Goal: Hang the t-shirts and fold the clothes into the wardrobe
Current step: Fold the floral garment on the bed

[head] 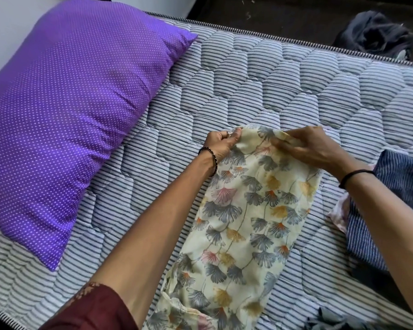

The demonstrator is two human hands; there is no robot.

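Maroon sleeve (98, 308) (embroidered trim); beaded bracelet (211, 160), left wrist; black band (353, 176), right.

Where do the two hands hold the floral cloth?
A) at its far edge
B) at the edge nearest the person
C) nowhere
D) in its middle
A: the left hand and the right hand each grip a far corner of the floral cloth on the mattress.

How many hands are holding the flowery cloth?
2. The left hand pinches the far left corner of the flowery cloth. The right hand grips its far right corner. No other hands are in view.
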